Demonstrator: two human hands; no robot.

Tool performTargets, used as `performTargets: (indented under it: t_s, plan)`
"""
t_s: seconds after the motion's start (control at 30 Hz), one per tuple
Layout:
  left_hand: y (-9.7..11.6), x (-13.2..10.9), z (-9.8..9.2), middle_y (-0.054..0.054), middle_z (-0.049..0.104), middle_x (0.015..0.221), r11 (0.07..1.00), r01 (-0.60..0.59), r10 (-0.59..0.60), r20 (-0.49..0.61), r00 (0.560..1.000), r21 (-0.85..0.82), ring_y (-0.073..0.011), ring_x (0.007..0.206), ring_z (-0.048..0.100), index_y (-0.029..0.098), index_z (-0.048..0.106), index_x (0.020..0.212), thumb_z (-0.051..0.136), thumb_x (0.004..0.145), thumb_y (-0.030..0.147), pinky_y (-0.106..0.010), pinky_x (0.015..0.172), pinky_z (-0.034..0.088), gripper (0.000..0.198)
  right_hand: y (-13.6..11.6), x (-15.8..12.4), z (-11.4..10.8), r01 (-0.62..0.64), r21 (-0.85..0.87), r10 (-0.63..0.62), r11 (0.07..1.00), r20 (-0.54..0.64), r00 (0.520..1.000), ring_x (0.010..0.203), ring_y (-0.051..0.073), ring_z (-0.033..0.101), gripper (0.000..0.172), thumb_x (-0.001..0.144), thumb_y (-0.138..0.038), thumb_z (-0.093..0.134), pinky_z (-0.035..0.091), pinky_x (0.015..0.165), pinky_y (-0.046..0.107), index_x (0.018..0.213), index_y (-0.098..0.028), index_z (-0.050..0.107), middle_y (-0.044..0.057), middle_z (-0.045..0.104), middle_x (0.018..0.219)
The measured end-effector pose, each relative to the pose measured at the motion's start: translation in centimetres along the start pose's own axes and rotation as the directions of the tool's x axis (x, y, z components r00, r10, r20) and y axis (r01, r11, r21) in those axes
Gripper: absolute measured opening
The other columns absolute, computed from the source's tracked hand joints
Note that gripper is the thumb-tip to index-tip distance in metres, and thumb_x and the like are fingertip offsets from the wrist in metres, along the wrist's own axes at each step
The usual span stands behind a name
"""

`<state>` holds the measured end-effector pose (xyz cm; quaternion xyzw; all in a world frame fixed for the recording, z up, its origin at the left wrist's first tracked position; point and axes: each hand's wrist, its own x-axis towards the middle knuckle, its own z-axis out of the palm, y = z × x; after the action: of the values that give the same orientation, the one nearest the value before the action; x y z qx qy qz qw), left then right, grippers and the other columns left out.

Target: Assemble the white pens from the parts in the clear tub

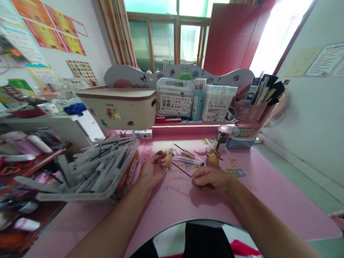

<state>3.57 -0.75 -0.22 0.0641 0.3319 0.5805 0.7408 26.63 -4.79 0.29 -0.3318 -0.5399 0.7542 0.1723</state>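
My right hand (pixel 209 178) pinches one end of a thin dark stick (pixel 181 169) that looks like a pen refill, slanting up and left above the desk. Palm turned up, my left hand (pixel 155 166) has loosely curled fingers apart and nothing visible in them. Between and beyond both hands lie a clear pen barrel (pixel 188 161) with a black end and several thin dark sticks (pixel 184 150). To the left of my left hand stands a clear plastic bin (pixel 107 195) heaped with translucent sleeves and dark sticks.
A pink desk (pixel 258 200) carries a round clear jar (pixel 223 138) of pens and a blue box (pixel 240 142). On the shelf behind are a lidded beige box (pixel 120 111), a marker case (pixel 175 98) and a pen holder (pixel 249 109). Cluttered shelves (pixel 34 165) flank the left side.
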Motion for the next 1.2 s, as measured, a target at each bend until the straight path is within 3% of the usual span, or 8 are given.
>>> performTargets:
  t_s: [0.23, 0.3, 0.47, 0.53, 0.63, 0.8, 1.0, 1.2]
  plan:
    - [-3.9, -1.7, -0.2, -0.005, 0.065, 0.085, 0.952, 0.084, -0.158, 0.24, 0.958, 0.293, -0.0093, 0.061, 0.057, 0.014, 0.064, 0.097, 0.061, 0.073, 0.002, -0.016, 0.046, 0.042, 0.027, 1.7, 2.2, 1.3, 0.03, 0.133, -0.006, 0.991, -0.181, 0.983, 0.034, 0.004, 0.025, 0.031, 0.075, -0.043, 0.069, 0.015, 0.031, 0.017, 0.069, -0.02, 0.048, -0.01, 0.037, 0.047]
    - [-4.5, -1.7, -0.2, -0.004, 0.062, 0.076, 0.943, 0.08, -0.168, 0.255, 0.952, 0.324, -0.0089, 0.056, 0.054, 0.012, 0.065, 0.091, 0.063, 0.082, 0.014, -0.017, 0.045, 0.043, 0.009, 1.8, 2.3, 1.5, 0.02, 0.101, -0.003, 0.995, -0.162, 0.987, 0.035, 0.004, 0.027, 0.028, 0.078, -0.043, 0.067, 0.017, 0.032, 0.016, 0.073, -0.019, 0.052, -0.01, 0.038, 0.048]
    - [-3.9, -1.6, -0.1, -0.005, 0.063, 0.072, 0.964, 0.112, -0.154, 0.166, 0.974, 0.24, -0.0136, 0.061, 0.06, 0.012, 0.061, 0.078, 0.05, 0.094, 0.022, -0.028, 0.058, 0.055, 0.021, 1.2, 2.0, 1.4, 0.036, 0.036, -0.025, 0.999, -0.263, 0.965, 0.037, 0.005, 0.029, 0.023, 0.078, -0.039, 0.063, 0.018, 0.035, 0.018, 0.084, -0.018, 0.059, -0.009, 0.04, 0.051]
    - [-3.4, -1.7, 0.0, -0.007, 0.066, 0.079, 0.968, 0.163, -0.193, 0.151, 0.969, 0.19, -0.0179, 0.073, 0.066, 0.013, 0.061, 0.081, 0.05, 0.093, 0.02, -0.037, 0.069, 0.058, 0.018, 1.2, 2.2, 1.1, 0.077, -0.031, -0.083, 0.997, -0.416, 0.906, 0.038, 0.007, 0.031, 0.02, 0.078, -0.037, 0.06, 0.019, 0.037, 0.02, 0.086, -0.018, 0.06, -0.009, 0.04, 0.051]
    - [-3.3, -1.9, 0.0, -0.011, 0.07, 0.087, 0.926, 0.304, -0.34, 0.144, 0.929, 0.223, -0.0237, 0.079, 0.07, 0.012, 0.063, 0.088, 0.055, 0.089, 0.018, -0.042, 0.07, 0.058, 0.01, 1.2, 2.8, 1.0, 0.186, -0.251, -0.306, 0.95, -0.623, 0.72, 0.047, 0.011, 0.04, 0.013, 0.079, -0.029, 0.053, 0.028, 0.044, 0.022, 0.084, -0.02, 0.06, -0.005, 0.045, 0.056]
    - [-4.7, -2.6, 0.3, -0.013, 0.071, 0.09, 0.926, 0.339, -0.367, 0.199, 0.908, 0.164, -0.023, 0.086, 0.071, 0.01, 0.063, 0.094, 0.053, 0.073, -0.004, -0.035, 0.076, 0.057, 0.028, 1.3, 3.3, 2.7, 0.258, -0.72, -0.734, 0.644, -0.487, 0.473, 0.08, 0.018, 0.051, 0.017, 0.074, -0.01, 0.041, 0.042, 0.073, 0.03, 0.081, -0.021, 0.053, 0.002, 0.054, 0.083]
    - [-5.8, -2.8, 0.7, -0.01, 0.066, 0.073, 0.918, 0.373, -0.392, 0.172, 0.904, 0.135, -0.0178, 0.069, 0.067, 0.008, 0.062, 0.07, 0.043, 0.064, -0.005, -0.029, 0.07, 0.057, 0.024, 2.7, 4.2, 4.1, 0.195, -0.9, -0.802, 0.39, -0.228, 0.552, 0.087, 0.022, 0.049, 0.021, 0.079, -0.004, 0.038, 0.043, 0.08, 0.036, 0.083, -0.02, 0.051, 0.006, 0.052, 0.089]
    - [-5.2, -2.7, 1.0, -0.006, 0.061, 0.06, 0.933, 0.344, -0.357, 0.136, 0.924, 0.107, -0.0116, 0.054, 0.06, 0.008, 0.06, 0.063, 0.041, 0.071, -0.005, -0.018, 0.052, 0.05, 0.025, 3.4, 4.3, 3.9, 0.208, -0.92, -0.793, 0.331, -0.152, 0.59, 0.103, 0.024, 0.051, 0.027, 0.083, -0.004, 0.044, 0.043, 0.094, 0.042, 0.103, -0.019, 0.054, 0.01, 0.057, 0.106]
